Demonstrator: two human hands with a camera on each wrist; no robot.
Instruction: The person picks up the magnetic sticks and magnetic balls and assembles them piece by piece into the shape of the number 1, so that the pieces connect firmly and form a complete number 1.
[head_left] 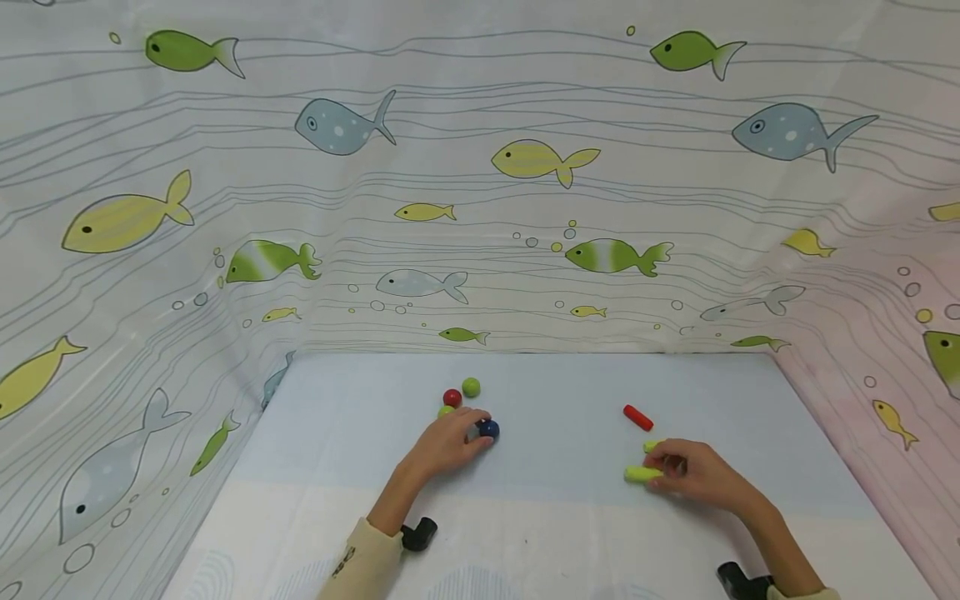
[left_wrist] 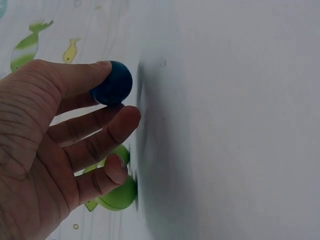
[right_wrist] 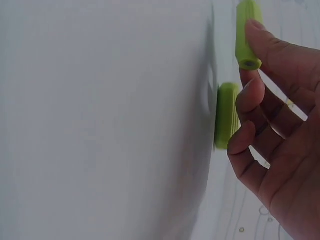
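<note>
My left hand pinches a dark blue ball between thumb and fingers. In the left wrist view, the blue ball appears slightly off the table. Just beyond that hand lie a red ball and a green ball; another green ball is partly hidden by the fingers. On the right, my right hand holds a yellow-green peg by thumb and fingertip, lifted from the surface in the right wrist view. A second yellow-green peg rests on the table beside the curled fingers.
A red peg lies on the table past the right hand. The pale table is bounded at the back and sides by a curtain printed with fish. Black wrist cameras are strapped near both sleeves.
</note>
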